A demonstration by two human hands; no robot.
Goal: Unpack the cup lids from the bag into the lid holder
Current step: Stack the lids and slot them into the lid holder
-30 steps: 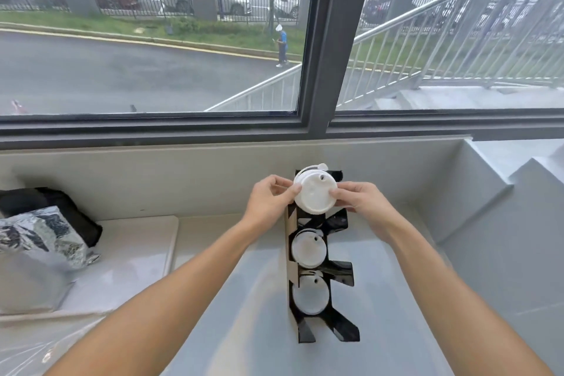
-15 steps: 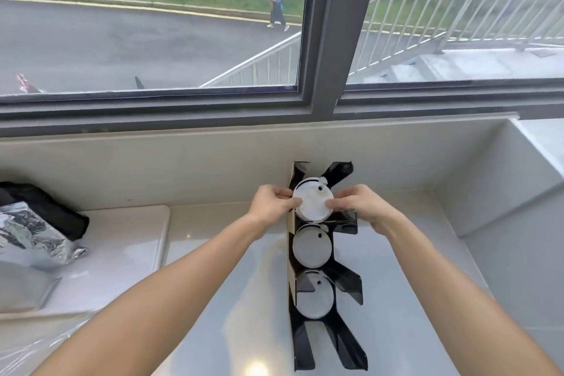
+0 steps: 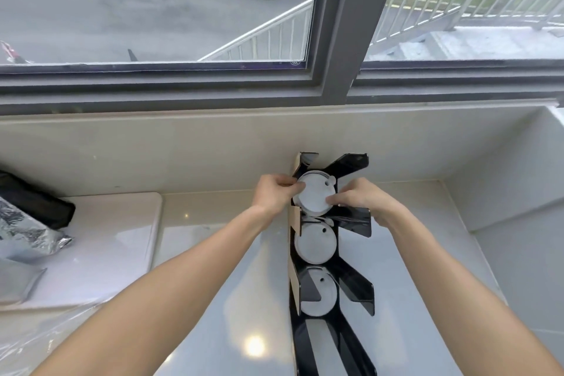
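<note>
Meanwhile both hands (image 3: 276, 194) (image 3: 360, 197) pinch lids (image 3: 314, 195) inside holder (image 3: 355, 223); foil bag (image 3: 27, 232) apart.

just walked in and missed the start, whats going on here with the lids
A person is loading white cup lids into a black lid holder standing on a pale counter by a window. Both hands grip one stack of lids at the holder's top slot: the left hand on its left edge, the right hand on its right. Two slots below already hold lids. A crumpled foil bag lies at far left.
</note>
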